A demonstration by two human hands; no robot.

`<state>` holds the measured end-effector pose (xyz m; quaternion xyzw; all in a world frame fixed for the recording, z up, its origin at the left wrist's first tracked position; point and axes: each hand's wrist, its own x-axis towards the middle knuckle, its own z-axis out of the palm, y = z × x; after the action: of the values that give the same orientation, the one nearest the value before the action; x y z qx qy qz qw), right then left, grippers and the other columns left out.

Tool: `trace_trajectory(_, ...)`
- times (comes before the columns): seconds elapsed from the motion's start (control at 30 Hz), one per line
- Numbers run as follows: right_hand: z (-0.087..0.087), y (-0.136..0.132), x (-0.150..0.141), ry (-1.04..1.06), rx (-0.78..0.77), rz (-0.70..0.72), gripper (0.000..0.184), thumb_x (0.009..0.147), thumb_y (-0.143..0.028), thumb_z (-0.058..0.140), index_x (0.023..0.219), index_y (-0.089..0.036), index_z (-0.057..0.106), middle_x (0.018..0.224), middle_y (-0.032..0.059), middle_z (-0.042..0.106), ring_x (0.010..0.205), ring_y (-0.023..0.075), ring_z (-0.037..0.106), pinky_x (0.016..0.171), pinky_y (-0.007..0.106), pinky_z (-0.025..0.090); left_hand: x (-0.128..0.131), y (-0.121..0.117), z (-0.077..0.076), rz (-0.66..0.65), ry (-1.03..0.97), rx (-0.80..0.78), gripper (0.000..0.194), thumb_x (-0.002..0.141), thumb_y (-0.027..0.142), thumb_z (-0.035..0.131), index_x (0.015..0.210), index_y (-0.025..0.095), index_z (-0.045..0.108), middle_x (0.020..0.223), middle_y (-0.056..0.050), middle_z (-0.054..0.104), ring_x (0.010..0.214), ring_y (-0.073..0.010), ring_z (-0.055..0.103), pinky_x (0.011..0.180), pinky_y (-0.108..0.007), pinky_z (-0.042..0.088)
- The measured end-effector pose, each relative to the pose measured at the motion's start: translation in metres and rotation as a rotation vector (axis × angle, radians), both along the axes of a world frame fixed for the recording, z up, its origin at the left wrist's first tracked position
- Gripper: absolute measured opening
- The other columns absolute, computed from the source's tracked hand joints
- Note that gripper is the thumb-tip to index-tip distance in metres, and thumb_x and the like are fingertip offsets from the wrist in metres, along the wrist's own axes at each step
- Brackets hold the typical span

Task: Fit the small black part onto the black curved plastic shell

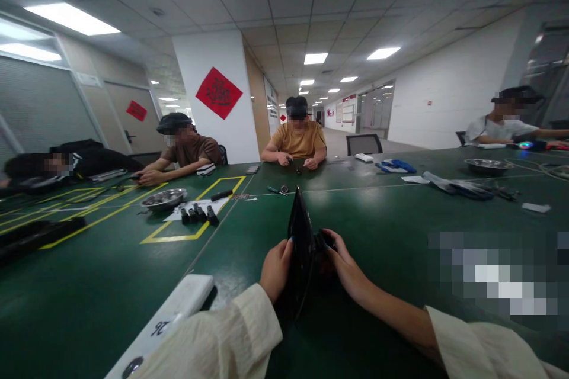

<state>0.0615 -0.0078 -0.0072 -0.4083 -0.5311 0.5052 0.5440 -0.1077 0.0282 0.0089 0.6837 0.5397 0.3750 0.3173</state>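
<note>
Upright in front of me, nearly edge-on, stands a thin, glossy black panel (300, 254); its exact kind cannot be made out. My left hand (276, 266) is closed on its left edge, with the thumb against the surface. On the panel's right side, my right hand (343, 256) grips a small dark part (320, 243), fingers curled round it. Whether that part is fixed to the panel is hidden in shadow. Below my hands lies the dark green tabletop (377, 213).
Near my left forearm lies a white power bank-like block (178, 314) marked 26. Farther left are several black cylinders (200, 214) and a metal bowl (163, 199). Pliers (278, 190) lie ahead. A second bowl (486, 167) stands right. Several people sit around the table.
</note>
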Motion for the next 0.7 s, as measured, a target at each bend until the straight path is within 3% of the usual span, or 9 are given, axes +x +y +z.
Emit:
trace_trajectory(0.1, 0.000, 0.004, -0.004, 0.090, -0.077, -0.050, 0.070, 0.082, -0.045, 0.042, 0.138, -0.018, 0.013, 0.064, -0.0034, 0.055, 0.048, 0.0131, 0.052, 0.046, 0.025, 0.038, -0.001, 0.005, 0.000, -0.034, 0.051, 0.061, 0.054, 0.083, 0.053, 0.027, 0.078, 0.014, 0.063, 0.078, -0.007, 0.067, 0.074, -0.0202, 0.060, 0.067, -0.025, 0.042)
trace_trajectory(0.3, -0.002, 0.007, -0.010, 0.110, -0.119, -0.086, 0.074, 0.076, -0.043, 0.047, 0.139, -0.016, 0.018, 0.053, -0.0066, 0.049, 0.034, 0.0084, 0.038, 0.034, 0.019, 0.025, -0.004, 0.016, 0.003, -0.008, 0.223, 0.036, 0.050, 0.084, 0.045, 0.030, 0.064, 0.014, 0.064, 0.065, -0.008, 0.065, 0.065, -0.0197, 0.059, 0.061, -0.025, 0.039)
trace_trajectory(0.47, 0.000, 0.000, -0.007, 0.110, -0.105, -0.084, 0.074, 0.076, -0.043, 0.047, 0.138, -0.016, 0.020, 0.057, -0.0053, 0.051, 0.035, 0.0078, 0.040, 0.033, 0.019, 0.026, -0.007, 0.005, 0.007, -0.029, 0.238, 0.070, 0.039, 0.080, 0.037, 0.036, 0.065, 0.016, 0.065, 0.070, -0.006, 0.065, 0.071, -0.0184, 0.058, 0.065, -0.023, 0.039)
trace_trajectory(0.7, 0.003, -0.008, -0.005, 0.085, -0.079, -0.036, 0.071, 0.079, -0.044, 0.047, 0.138, -0.015, 0.020, 0.059, -0.0046, 0.051, 0.039, 0.0080, 0.044, 0.035, 0.018, 0.032, -0.006, -0.006, 0.010, -0.035, 0.144, -0.029, 0.046, 0.078, 0.045, 0.037, 0.054, 0.014, 0.061, 0.055, -0.003, 0.058, 0.062, -0.0182, 0.055, 0.058, -0.024, 0.038)
